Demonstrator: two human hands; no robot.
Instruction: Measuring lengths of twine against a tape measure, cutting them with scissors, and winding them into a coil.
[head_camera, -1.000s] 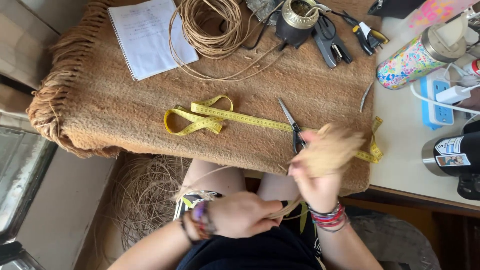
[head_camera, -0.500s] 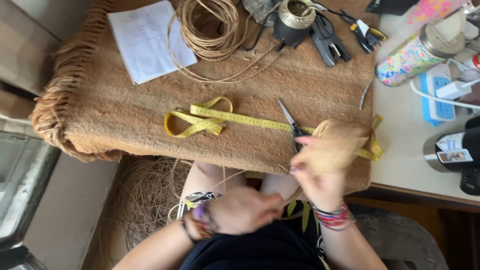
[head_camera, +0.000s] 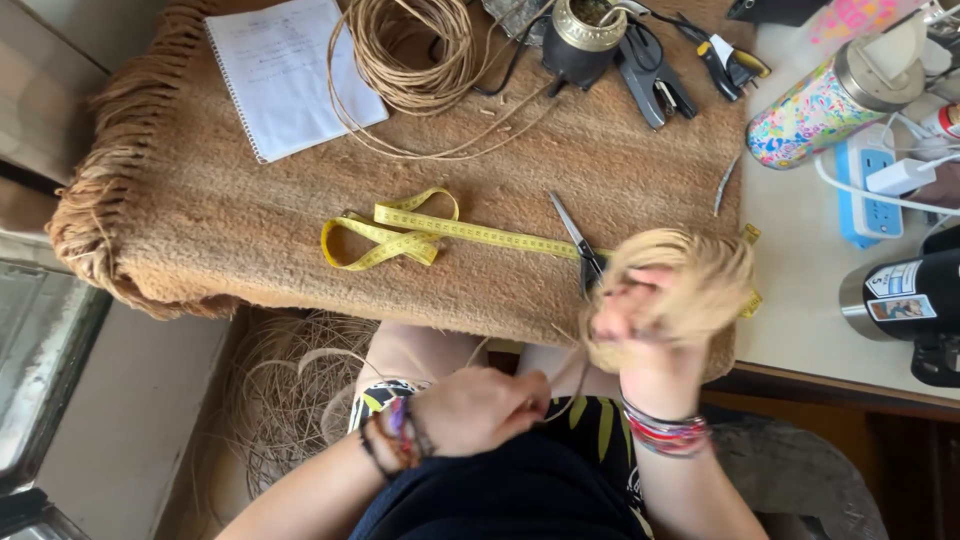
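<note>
Left hand (head_camera: 480, 410) low over the lap, fingers pinched on a thin fibre strand (head_camera: 570, 375). Right hand (head_camera: 640, 315) closed around a pale fibre bundle (head_camera: 690, 285) at the mat's (head_camera: 200, 220) near edge. Hard pulling may snap the strand; scissors (head_camera: 578, 240) lie just beside. Since earlier, bundle sits slightly lower.

Bright soft daylight; raised hand motion-blurred.

Yellow tape measure (head_camera: 420, 232), tan fringed mat (head_camera: 230, 225)
</note>
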